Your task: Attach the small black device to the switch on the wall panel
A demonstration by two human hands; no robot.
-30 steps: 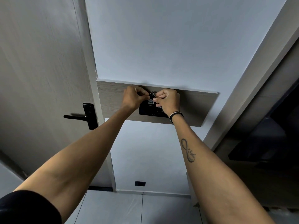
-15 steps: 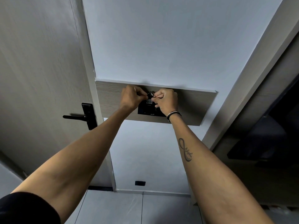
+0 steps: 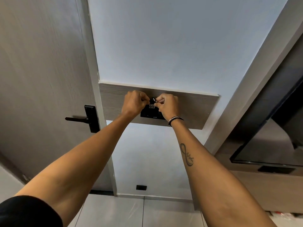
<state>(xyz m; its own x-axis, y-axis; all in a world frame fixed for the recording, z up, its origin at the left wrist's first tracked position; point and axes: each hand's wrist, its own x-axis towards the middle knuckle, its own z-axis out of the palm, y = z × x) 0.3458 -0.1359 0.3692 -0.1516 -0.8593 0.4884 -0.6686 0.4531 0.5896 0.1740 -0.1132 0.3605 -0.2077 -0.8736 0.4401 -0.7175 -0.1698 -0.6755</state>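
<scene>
Both our hands are raised to the wall at arm's length, knuckles toward us. Our left hand (image 3: 134, 102) is curled into a loose fist, its fingertips pinched at the left side of the small black device (image 3: 153, 99). Our right hand (image 3: 168, 104) mirrors it, thumb and forefinger closed on the device's right side, where a bit of shiny metal shows. So the device sits between our two pinches, held by both, right at the top edge of the black switch plate (image 3: 150, 113). We cannot tell whether it is already seated on the switch itself, because our fingers cover that spot.

Just below the device, on the plate, is a small white sticker (image 3: 151, 106) with dark marks too small to read. Our right hand hides the plate's right part. The plate is mounted on a wood-grain panel (image 3: 196, 108) that runs across the pale wall (image 3: 164, 46).

On our right wrist is a dark band (image 3: 175, 119) with a light stripe, and further down that forearm a looped tattoo (image 3: 187, 155). Our left arm ends in a black sleeve (image 3: 27, 212) at the bottom corner.

Left of the panel is a grey door (image 3: 41, 71) with a black handle (image 3: 77, 119). Low on the wall is a small black socket (image 3: 141, 187), above a pale tiled floor (image 3: 131, 213). To the right, a dark screen (image 3: 270, 148) leans in a cabinet recess.
</scene>
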